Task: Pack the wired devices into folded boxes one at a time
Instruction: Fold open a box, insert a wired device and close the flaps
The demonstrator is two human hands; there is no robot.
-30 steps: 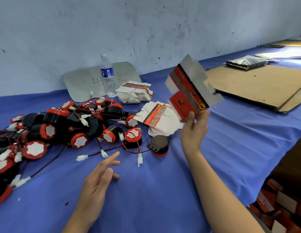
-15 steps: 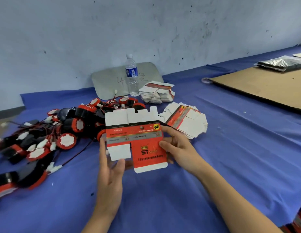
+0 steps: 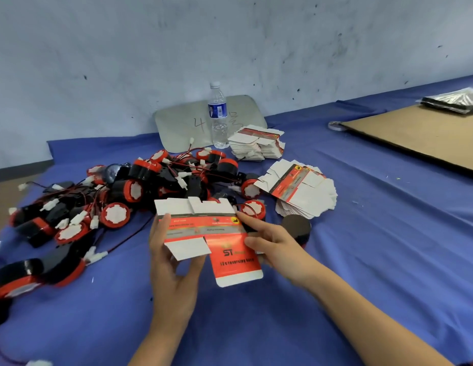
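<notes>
Cardboard, thin and glossy, makes up the box (image 3: 201,228): red print, white tabs, pre-creased. It is held unfolded at frame centre, gripped along its left edge by the left hand (image 3: 174,268) and pinched at its right edge by the right hand (image 3: 275,244). Opposite edges should be pressed inward so the sleeve opens square along the creases. Round black-and-red plastic devices (image 3: 135,188) with thin wires are heaped at centre left.

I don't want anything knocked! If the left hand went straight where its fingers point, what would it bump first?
Likely the pile of wired devices, just past the flat box the left hand holds; depth is unclear.
</notes>
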